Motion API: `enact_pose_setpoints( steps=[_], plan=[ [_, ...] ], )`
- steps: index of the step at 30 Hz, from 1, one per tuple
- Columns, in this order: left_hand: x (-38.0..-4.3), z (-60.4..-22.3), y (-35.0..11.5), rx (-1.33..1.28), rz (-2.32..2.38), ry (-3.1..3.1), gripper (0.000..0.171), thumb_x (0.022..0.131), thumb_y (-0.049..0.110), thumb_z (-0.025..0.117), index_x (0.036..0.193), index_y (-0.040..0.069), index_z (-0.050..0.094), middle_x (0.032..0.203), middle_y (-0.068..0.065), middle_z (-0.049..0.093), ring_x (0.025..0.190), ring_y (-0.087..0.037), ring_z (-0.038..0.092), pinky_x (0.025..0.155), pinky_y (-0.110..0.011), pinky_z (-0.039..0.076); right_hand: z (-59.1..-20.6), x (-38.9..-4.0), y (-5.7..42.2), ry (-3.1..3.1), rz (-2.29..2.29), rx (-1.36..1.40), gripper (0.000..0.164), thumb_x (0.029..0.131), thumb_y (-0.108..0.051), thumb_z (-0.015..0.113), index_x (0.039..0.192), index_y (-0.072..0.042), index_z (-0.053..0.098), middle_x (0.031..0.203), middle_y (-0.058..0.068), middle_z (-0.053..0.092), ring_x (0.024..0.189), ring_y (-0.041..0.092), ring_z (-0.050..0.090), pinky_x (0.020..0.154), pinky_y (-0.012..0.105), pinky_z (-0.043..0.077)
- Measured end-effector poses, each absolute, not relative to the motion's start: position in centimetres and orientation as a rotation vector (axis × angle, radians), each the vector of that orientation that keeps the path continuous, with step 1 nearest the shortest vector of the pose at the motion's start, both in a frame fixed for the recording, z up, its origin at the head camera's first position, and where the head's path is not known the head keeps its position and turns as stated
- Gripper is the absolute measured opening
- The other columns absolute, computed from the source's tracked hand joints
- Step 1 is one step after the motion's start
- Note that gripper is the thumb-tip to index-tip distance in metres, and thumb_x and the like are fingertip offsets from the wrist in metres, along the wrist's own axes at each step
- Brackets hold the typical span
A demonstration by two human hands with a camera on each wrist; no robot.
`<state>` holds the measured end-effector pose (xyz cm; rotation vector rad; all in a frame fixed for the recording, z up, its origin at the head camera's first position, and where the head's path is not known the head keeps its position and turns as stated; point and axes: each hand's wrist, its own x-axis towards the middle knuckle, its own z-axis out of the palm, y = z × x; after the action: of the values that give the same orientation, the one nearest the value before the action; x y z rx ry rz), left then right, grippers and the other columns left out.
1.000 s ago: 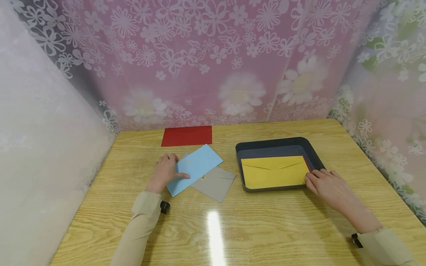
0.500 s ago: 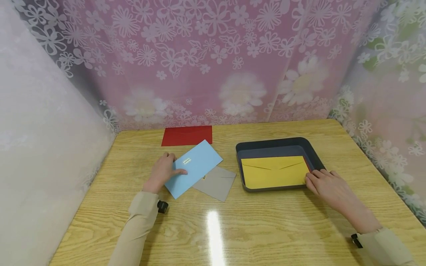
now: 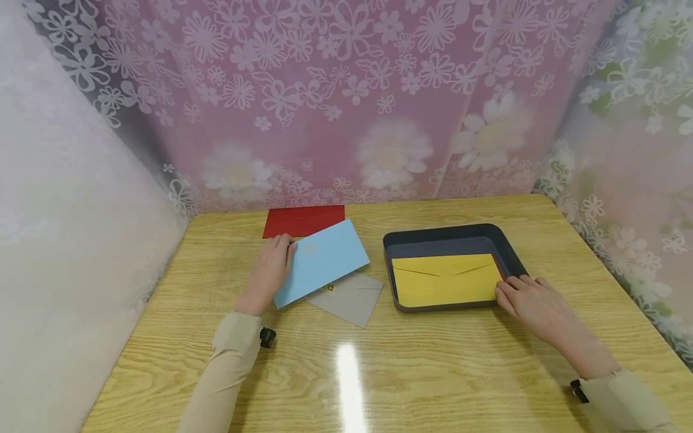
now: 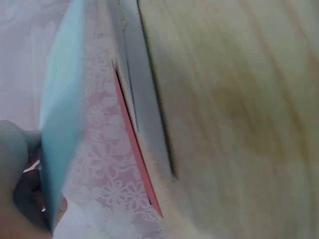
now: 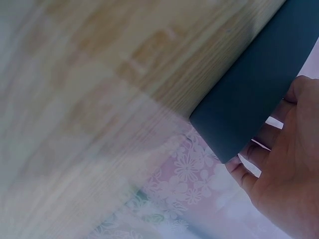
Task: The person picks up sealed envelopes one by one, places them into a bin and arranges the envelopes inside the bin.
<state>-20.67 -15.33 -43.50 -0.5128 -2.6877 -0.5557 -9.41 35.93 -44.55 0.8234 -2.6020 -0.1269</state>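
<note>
My left hand (image 3: 265, 273) pinches a light blue envelope (image 3: 327, 255) by its left end. In the left wrist view the blue envelope (image 4: 64, 99) stands off the table, thumb on one side and fingers behind. Under it a grey envelope (image 3: 354, 300) lies flat, partly covered. My right hand (image 3: 536, 307) grips the near right corner of a dark grey tray (image 3: 433, 236); in the right wrist view its fingers curl at the rim of the tray (image 5: 249, 89). Inside the tray lies a yellow envelope (image 3: 446, 285), with a sliver of red showing at its right edge.
A red envelope (image 3: 303, 221) lies at the table's back edge, partly behind the blue one. Floral curtains (image 3: 335, 108) enclose the back and both sides of the wooden table (image 3: 433, 373). A bright light streak reflects off the table front.
The blue envelope has been lifted and turned, its right end rising and shifting slightly right, now overlapping the red envelope. My left hand has moved slightly up. The right hand and tray have stayed put.
</note>
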Motion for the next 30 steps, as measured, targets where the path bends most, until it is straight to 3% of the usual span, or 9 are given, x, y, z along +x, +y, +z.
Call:
enact_pose_setpoints(
  steps=[6, 12, 19, 26, 27, 30],
  plan=[
    [-20.9, -42.3, -14.6, -0.557, -0.458, -2.601, 0.022, 0.108, 0.022, 0.050, 0.103, 0.004, 0.062, 0.094, -0.011, 0.062, 0.084, -0.027, 0.055, 0.081, -0.040, 0.050, -44.8, -9.6, 36.0, -2.581, -0.127, 0.829, 0.064, 0.112, -0.041, 0.009, 0.083, -0.011, 0.057, 0.075, 0.000, 0.047, 0.064, 0.021, 0.046, 0.054, 0.032, 0.030],
    [-20.4, -40.8, -12.7, -0.606, -0.330, -2.587, 0.023, 0.107, 0.025, 0.053, 0.101, 0.005, 0.062, 0.093, -0.010, 0.063, 0.085, -0.026, 0.056, 0.075, -0.038, 0.049, -44.8, -9.6, 36.1, -2.579, -0.168, 0.850, 0.070, 0.111, -0.040, 0.000, 0.086, -0.009, 0.057, 0.078, 0.003, 0.050, 0.067, 0.024, 0.048, 0.055, 0.035, 0.032],
    [-20.5, -39.6, -9.1, -0.696, -0.289, -2.554, 0.025, 0.108, 0.027, 0.051, 0.099, 0.007, 0.062, 0.091, -0.008, 0.061, 0.085, -0.024, 0.054, 0.075, -0.035, 0.046, -44.6, -9.6, 36.0, -2.557, -0.175, 0.859, 0.068, 0.110, -0.039, -0.002, 0.083, -0.010, 0.054, 0.075, 0.002, 0.045, 0.064, 0.022, 0.043, 0.055, 0.032, 0.026],
    [-21.1, -38.2, -4.6, -0.826, -0.344, -2.500, 0.027, 0.109, 0.028, 0.047, 0.102, 0.008, 0.062, 0.093, -0.006, 0.060, 0.086, -0.023, 0.053, 0.074, -0.033, 0.045, -44.5, -9.3, 36.0, -2.601, -0.168, 0.832, 0.064, 0.112, -0.039, 0.005, 0.085, -0.011, 0.056, 0.077, 0.002, 0.048, 0.066, 0.022, 0.046, 0.056, 0.033, 0.029],
    [-21.1, -38.0, -4.0, -0.839, -0.351, -2.496, 0.026, 0.109, 0.028, 0.047, 0.103, 0.008, 0.063, 0.095, -0.006, 0.061, 0.087, -0.023, 0.054, 0.075, -0.033, 0.045, -44.4, -9.3, 36.0, -2.603, -0.167, 0.832, 0.058, 0.113, -0.037, 0.013, 0.085, -0.011, 0.056, 0.078, 0.002, 0.049, 0.067, 0.022, 0.046, 0.056, 0.034, 0.030],
    [-21.1, -37.7, -2.0, -0.881, -0.363, -2.483, 0.027, 0.109, 0.029, 0.047, 0.104, 0.009, 0.064, 0.098, -0.005, 0.063, 0.092, -0.022, 0.058, 0.080, -0.033, 0.047, -44.6, -9.4, 36.0, -2.579, -0.161, 0.838, 0.058, 0.113, -0.037, 0.011, 0.083, -0.012, 0.054, 0.076, 0.001, 0.046, 0.066, 0.022, 0.044, 0.056, 0.033, 0.028]
  ],
)
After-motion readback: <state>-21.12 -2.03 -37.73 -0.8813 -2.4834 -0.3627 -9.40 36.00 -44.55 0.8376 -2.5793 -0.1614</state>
